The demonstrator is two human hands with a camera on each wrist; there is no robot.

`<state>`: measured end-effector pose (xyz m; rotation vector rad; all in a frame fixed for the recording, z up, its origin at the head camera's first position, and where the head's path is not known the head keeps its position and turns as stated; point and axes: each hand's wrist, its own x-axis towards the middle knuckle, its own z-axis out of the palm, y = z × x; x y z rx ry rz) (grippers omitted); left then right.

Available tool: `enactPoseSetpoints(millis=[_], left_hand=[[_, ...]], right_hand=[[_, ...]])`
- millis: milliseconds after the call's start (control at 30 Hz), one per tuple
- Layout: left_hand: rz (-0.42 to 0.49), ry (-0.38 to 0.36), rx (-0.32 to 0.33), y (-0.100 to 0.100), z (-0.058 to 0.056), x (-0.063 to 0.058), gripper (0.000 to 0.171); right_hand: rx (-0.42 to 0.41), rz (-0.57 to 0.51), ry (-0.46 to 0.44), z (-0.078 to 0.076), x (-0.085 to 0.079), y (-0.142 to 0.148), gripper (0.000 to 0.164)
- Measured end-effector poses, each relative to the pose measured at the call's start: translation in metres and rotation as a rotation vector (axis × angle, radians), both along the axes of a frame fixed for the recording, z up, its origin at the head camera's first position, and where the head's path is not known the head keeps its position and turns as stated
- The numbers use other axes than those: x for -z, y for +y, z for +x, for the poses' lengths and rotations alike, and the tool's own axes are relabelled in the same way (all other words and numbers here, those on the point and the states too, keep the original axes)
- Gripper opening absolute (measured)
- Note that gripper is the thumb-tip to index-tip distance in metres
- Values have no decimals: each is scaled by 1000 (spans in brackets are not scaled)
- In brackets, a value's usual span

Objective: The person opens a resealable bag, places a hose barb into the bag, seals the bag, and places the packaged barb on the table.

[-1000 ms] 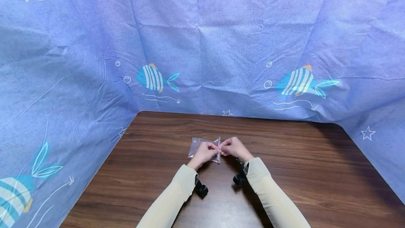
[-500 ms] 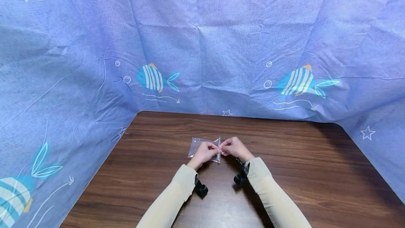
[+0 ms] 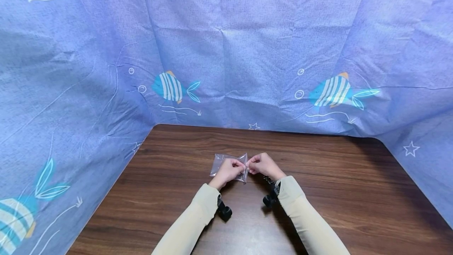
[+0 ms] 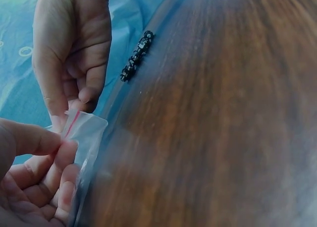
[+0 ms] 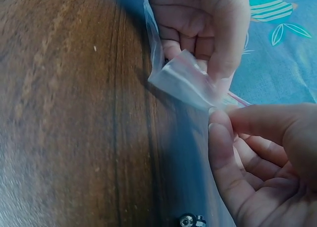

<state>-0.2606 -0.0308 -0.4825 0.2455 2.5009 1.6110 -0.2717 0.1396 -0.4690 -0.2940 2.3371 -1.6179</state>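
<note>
Head view: bag under left hand, beside right hand, edge in both pinches

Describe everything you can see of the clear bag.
The clear bag looks like thin, glossy, creased plastic film, with a red line near one edge. It sits over the brown table; whether it touches the surface is unclear. The left grip and right grip both pinch that edge. Sealed or open, and any contents: can't tell.
</note>
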Motion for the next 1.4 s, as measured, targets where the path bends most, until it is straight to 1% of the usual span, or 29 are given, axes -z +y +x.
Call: enactPoseSetpoints(millis=[167, 333, 400, 500, 733, 1033, 1233, 1400], left_hand=[[-6, 21, 12, 0, -1, -1, 15], [-17, 40, 21, -2, -2, 0, 14], [-23, 39, 20, -2, -3, 0, 13], [-25, 40, 21, -3, -4, 0, 13], [-30, 21, 37, -5, -4, -3, 16], [-36, 50, 65, -11, -6, -2, 16], [-71, 65, 63, -16, -7, -5, 16], [-82, 75, 72, -22, -8, -5, 18]], right_hand=[[20, 14, 0, 1, -2, 1, 17], [41, 51, 13, 2, -4, 3, 16], [42, 70, 32, 2, -4, 4, 16], [55, 76, 28, 2, -5, 5, 16], [43, 90, 44, 2, -4, 7, 16], [37, 145, 63, 1, -5, 10, 15], [50, 153, 46, 0, -6, 12, 13], [39, 163, 62, 0, -6, 13, 12]])
